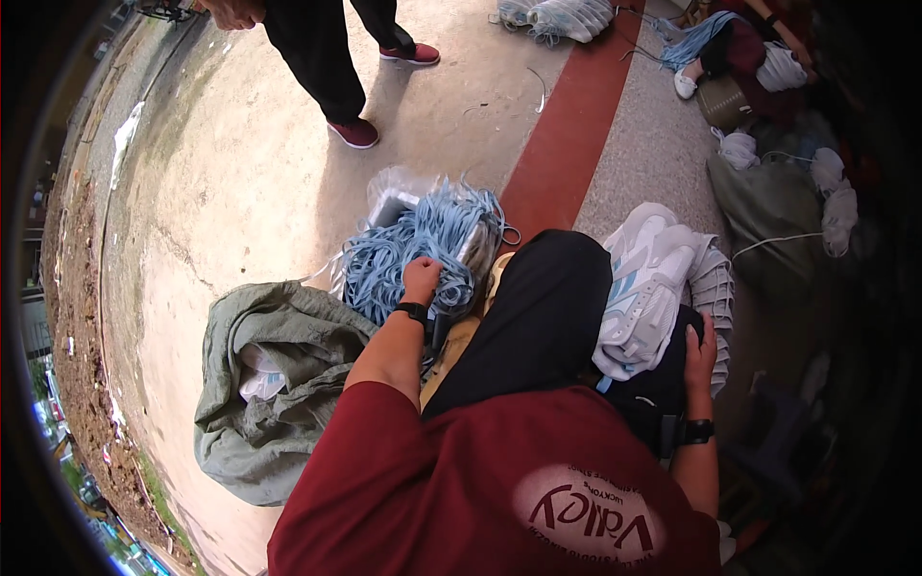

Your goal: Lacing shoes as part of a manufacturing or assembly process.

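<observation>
My left hand (421, 280) is closed in the tangle of light blue shoelaces (394, 252), its fingertips partly hidden among the strands. The laces heap over a pale box (387, 208) lined with clear plastic, left of my knee. Across my right thigh lie white-grey shoe uppers (638, 283) with blue stripes. Beside them a nested row of grey-white uppers (713, 288) runs along the leg's outer side. My right hand (701, 353) rests against that row, thumb and fingers apart.
A green cloth sack (279, 384) holding a white shoe upper stands at left. Another green sack (768, 206) with white bundles lies at right. One person in red shoes (353, 133) stands ahead; another (759, 58) sits far right. More uppers (567, 17) lie on the floor beyond.
</observation>
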Motion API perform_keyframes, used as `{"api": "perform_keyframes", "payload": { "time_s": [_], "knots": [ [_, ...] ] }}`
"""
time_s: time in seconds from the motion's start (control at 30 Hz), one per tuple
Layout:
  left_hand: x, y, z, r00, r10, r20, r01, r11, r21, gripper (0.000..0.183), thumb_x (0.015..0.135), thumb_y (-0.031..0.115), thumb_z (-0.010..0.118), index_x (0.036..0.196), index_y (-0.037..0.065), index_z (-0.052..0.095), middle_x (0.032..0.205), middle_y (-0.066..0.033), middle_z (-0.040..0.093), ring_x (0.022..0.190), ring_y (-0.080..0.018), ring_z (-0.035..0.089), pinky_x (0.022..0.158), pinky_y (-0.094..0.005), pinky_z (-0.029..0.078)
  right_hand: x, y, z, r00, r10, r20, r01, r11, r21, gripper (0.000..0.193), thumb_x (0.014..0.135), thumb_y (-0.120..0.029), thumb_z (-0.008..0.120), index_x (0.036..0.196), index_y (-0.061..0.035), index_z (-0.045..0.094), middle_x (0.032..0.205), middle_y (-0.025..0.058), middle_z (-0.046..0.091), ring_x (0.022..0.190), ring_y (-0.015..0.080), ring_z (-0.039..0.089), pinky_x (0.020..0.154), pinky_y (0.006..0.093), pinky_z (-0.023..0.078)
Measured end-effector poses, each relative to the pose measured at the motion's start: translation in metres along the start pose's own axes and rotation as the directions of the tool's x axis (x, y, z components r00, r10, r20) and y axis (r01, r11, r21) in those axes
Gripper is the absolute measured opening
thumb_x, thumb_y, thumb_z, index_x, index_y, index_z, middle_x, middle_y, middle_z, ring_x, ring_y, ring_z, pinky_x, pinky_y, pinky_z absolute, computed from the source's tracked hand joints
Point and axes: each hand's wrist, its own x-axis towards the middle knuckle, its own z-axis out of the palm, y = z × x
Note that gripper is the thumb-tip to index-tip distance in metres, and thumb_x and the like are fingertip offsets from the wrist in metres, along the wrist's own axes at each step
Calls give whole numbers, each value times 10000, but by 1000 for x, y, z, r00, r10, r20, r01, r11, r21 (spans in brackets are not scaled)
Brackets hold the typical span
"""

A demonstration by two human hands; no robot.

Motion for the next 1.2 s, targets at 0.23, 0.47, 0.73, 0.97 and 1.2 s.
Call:
{"api": "perform_keyframes", "payload": {
  "time_s": [0.23, 0.47, 0.73, 0.97, 1.2],
  "knots": [
    [-27, 122, -88, 992, 7, 124, 102, 527, -844, 60, 829, 150, 577, 837, 100, 545, 838, -74, 643, 717, -154, 618, 561, -211, 440, -1, 4, -13, 999, -37, 34, 38, 998, -42, 472, 841, -207, 537, 1234, 33, 431, 1182, 223, 491, 1131, 329, 444, 988, 353, 309],
    [-118, 293, -198, 702, 711, 28, -88, 125, -988, 86, 892, 121, 496, 935, 48, 511, 1070, -188, 557, 779, -238, 635, 614, -285, 507, 31, -113, -55, 928, -226, 297, 141, 949, 282, 552, 725, -137, 631, 1220, 21, 446, 1194, 175, 510, 1119, 274, 484, 970, 337, 340],
    [-225, 375, -184, 293, 955, -40, -123, -4, -992, 104, 871, 123, 542, 951, 58, 527, 1300, -198, 371, 1036, -301, 562, 791, -353, 516, -24, -296, -45, 512, -855, 78, 184, 198, 963, 440, 813, -115, 642, 1183, 49, 469, 1038, 135, 559, 977, 186, 540, 857, 282, 415],
    [-173, 331, -222, 658, 747, -94, 165, -265, -950, 152, 916, 148, 481, 965, 11, 527, 992, -112, 551, 841, -181, 573, 597, -201, 488, -41, -184, -128, 724, -596, 347, -55, 451, 891, 126, 824, -77, 591, 799, 40, 630, 522, -30, 439, 448, 33, 340, 423, 194, 242],
    [-75, 188, -213, 950, 105, -295, -285, -103, -953, 143, 909, 106, 453, 863, -24, 492, 823, -109, 573, 829, -225, 587, 690, -275, 546, -50, -118, -124, 779, -337, 528, -113, 753, 648, 127, 792, -100, 593, 737, 6, 636, 520, -47, 436, 460, 26, 350, 430, 194, 254]
  ]
}}
